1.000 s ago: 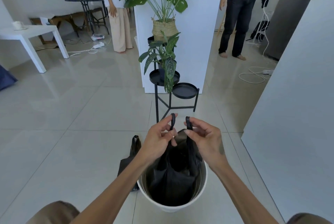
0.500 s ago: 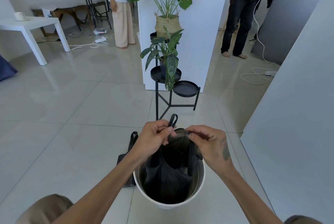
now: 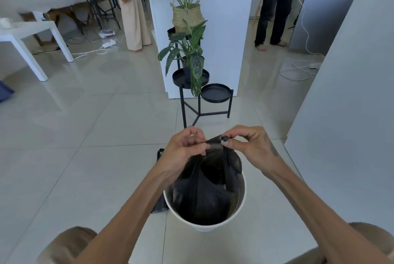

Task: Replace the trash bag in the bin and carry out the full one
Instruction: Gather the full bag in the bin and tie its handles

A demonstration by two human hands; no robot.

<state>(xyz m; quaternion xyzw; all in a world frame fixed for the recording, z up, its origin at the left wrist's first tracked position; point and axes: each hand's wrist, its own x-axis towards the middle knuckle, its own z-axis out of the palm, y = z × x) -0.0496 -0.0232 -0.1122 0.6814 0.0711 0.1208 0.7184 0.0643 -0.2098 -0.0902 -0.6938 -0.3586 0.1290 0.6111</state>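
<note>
A round white bin (image 3: pixel 215 225) stands on the tiled floor between my knees. A full black trash bag (image 3: pixel 204 195) sits inside it, its top gathered up above the rim. My left hand (image 3: pixel 183 150) and my right hand (image 3: pixel 249 146) both pinch the bag's handles together just above the bin, fingertips nearly touching. A second black bag (image 3: pixel 158 206) lies flat on the floor against the bin's left side, mostly hidden by my left forearm.
A black three-tier plant stand (image 3: pixel 200 93) with potted plants stands just beyond the bin, before a white counter (image 3: pixel 226 29). A grey panel (image 3: pixel 351 93) runs along the right. Two people stand at the back. Cables (image 3: pixel 298 69) lie on the floor; a white table (image 3: pixel 32 31) is far left.
The two handles stood apart and upright a second ago. My hands have since drawn them together and folded them down into one gathered bunch above the bin.
</note>
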